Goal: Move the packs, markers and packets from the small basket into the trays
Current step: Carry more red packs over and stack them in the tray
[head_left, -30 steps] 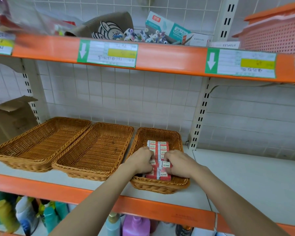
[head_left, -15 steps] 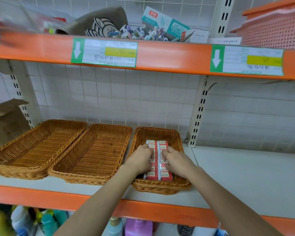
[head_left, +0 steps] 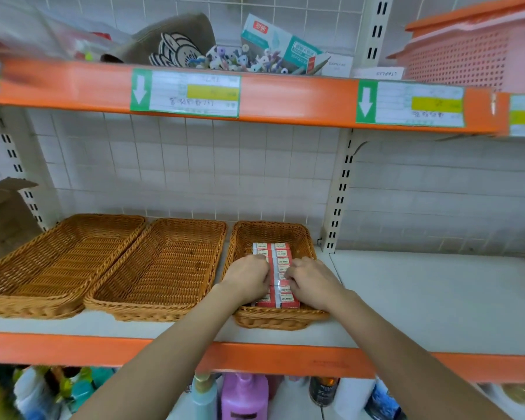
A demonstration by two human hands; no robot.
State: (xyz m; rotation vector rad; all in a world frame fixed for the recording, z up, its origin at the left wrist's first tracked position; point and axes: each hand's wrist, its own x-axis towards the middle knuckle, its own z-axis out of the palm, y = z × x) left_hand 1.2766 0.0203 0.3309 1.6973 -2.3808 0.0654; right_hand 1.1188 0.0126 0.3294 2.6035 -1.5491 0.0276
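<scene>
A small wicker basket [head_left: 297,234] stands on the shelf and holds two rows of red-and-white packs [head_left: 281,256]. My left hand [head_left: 249,275] lies over the left row with its fingers curled onto the packs. My right hand [head_left: 311,278] lies over the right row, fingers curled on the packs there. Both hands hide the middle packs. Two larger wicker trays stand to the left: the middle tray [head_left: 161,268] and the left tray [head_left: 61,256]. No markers or packets show.
An orange upper shelf [head_left: 285,98] with price labels hangs overhead, holding a cap, a box and small items. A cardboard box [head_left: 3,213] sits at far left. White shelf surface [head_left: 437,292] extends right of the basket. Bottles stand below.
Both hands have slid a little farther back along the rows of packs in the small basket. The view has tilted slightly upward.
</scene>
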